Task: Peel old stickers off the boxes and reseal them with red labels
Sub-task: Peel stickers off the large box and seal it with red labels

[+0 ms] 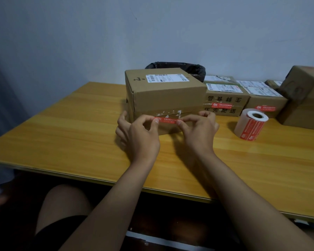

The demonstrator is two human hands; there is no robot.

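- Head view, landmark: brown cardboard box (163, 98) with a white shipping label (167, 77) on its top, standing on the yellow wood-grain table (62, 134), front face toward the person.
- Front face of that box: torn white sticker scraps (170, 112) along the horizontal flap seam.
- Red rectangular label strip with white print (168, 120), held level just below those scraps, in front of the front face; whether it touches the cardboard, cannot tell.
- Left hand (140, 136): thumb and forefinger pinch the strip's left end; other fingers curl near the box's left front corner.
- Right hand (198, 131): thumb and forefinger pinch the strip's right end; remaining fingers loosely curled above, near the box front.
- Right of the box, on the table: white roll of red printed labels (250, 125), lying tilted, hollow core facing up and toward the person; no hand on it.
- Right of the box and a little behind the roll: two smaller brown cartons (225, 100) (265, 104) side by side, each with a white shipping label on top and a red label on the front seam; the nearer one touches the landmark box and carries black Chinese characters.
- Far right of the box: a large brown carton (304, 98) with another tilted on top, cut off by the frame edge.
- Behind the box: black bin-bag rim (188, 67) against the pale grey wall (152, 33).
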